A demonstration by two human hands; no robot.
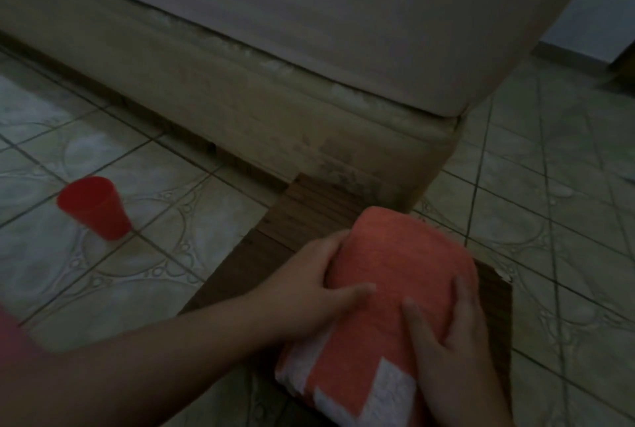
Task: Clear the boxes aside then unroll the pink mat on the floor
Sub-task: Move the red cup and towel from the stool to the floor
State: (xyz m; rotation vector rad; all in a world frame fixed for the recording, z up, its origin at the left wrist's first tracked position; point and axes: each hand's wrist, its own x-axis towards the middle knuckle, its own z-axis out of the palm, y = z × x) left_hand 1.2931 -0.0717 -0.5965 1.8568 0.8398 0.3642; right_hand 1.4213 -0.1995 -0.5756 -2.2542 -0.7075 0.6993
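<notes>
The rolled pink mat, with white patches at its near end, lies on a dark brown flattened board on the tiled floor. My left hand grips the roll's left side, fingers spread over its top. On the roll's right side rests my right hand, pressing on it from above. Both hands hold the mat. No box standing upright is in sight.
A red plastic cup stands on the floor tiles to the left. A bed base with a mattress runs across the back, its corner just beyond the mat. Tiled floor stretches to the right.
</notes>
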